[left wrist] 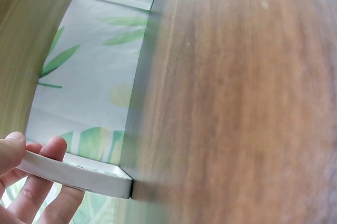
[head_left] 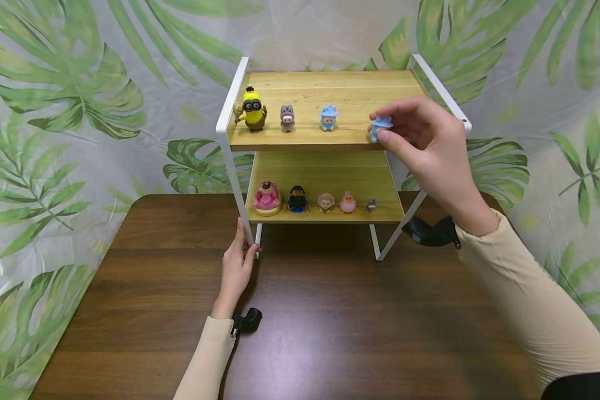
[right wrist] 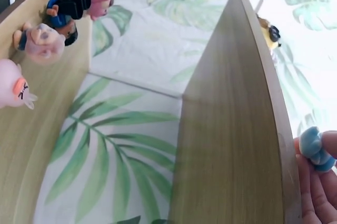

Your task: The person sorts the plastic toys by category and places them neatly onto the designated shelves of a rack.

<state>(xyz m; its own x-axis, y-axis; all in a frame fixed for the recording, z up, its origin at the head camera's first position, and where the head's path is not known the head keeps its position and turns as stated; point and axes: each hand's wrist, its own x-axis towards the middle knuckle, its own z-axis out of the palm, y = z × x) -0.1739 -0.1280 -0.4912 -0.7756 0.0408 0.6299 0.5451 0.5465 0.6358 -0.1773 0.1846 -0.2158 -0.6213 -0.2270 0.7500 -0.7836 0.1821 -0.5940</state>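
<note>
Between thumb and fingers my right hand (head_left: pixel 430 141) pinches a small light-blue figurine (head_left: pixel 380 128) with a hat, at the front edge of the upper shelf (head_left: pixel 290 145), toward its right end. The same blue figurine (right wrist: pixel 311 148) shows beside the board's edge in the right wrist view. To its left on that shelf stand a similar blue-hatted figurine (head_left: pixel 328 118), a grey figurine with ears (head_left: pixel 287 118) and a yellow figure with goggles (head_left: pixel 253 110). My left hand (head_left: pixel 237 269) grips the rack's white front left leg (left wrist: pixel 79 176), low down near the tabletop.
On the lower shelf (head_left: pixel 325 166) sit a pink bear (head_left: pixel 267 197), a dark-clothed figure (head_left: pixel 297 199), a beige figurine (head_left: pixel 325 202), a pink bird-like figurine (head_left: pixel 347 202) and a tiny grey one (head_left: pixel 371 204). The rack stands on a brown wooden table (head_left: pixel 330 322) before a leaf-patterned cloth (head_left: pixel 65 83).
</note>
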